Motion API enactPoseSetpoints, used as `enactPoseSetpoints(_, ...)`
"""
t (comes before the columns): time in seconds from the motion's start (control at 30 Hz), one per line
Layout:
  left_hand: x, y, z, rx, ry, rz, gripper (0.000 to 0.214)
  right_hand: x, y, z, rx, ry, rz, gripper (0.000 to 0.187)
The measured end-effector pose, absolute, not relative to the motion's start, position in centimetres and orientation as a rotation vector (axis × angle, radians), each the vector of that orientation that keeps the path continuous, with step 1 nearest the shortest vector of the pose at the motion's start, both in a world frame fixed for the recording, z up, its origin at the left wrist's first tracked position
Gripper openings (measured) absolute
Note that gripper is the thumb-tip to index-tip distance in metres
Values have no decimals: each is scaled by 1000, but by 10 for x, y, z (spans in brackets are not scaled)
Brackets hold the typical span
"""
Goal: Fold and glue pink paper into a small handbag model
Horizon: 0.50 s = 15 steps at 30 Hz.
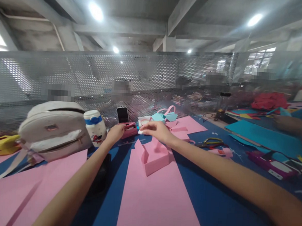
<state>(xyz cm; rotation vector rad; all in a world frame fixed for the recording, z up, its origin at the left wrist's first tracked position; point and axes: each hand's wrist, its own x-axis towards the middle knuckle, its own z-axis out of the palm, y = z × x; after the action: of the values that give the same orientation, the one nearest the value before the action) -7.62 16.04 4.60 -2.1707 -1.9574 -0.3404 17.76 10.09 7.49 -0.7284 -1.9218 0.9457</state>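
My left hand (116, 133) is closed at the left end of a small pink case (129, 130), its fingers against the edge; the fingertips are partly hidden. My right hand (157, 129) reaches in just right of that case, thumb and fingers pinched on a small white piece (140, 132) whose kind I cannot make out. Below the right hand stands a partly folded pink paper box (156, 161) with raised flaps. It rests on a long pink sheet (158, 202) that runs toward me.
A white backpack (55, 131) and a white bottle (95, 126) stand at left. A phone (122, 114) leans against the perforated metal partition (153, 75). Yellow-handled pliers (213, 142), a purple device (272, 164) and teal sheets (264, 135) lie at right. Another person's arm (293, 127) shows there.
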Motion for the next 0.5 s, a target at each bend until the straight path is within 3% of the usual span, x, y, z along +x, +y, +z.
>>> enactPoseSetpoints(0.2,-86,168,52,-2142,-2045,-438,31,112,182,62,-982,-2089,706,32)
enactPoseSetpoints(0.5,-90,180,57,-2142,-2067,-515,30,61,212,40,-1177,-2321,424,32)
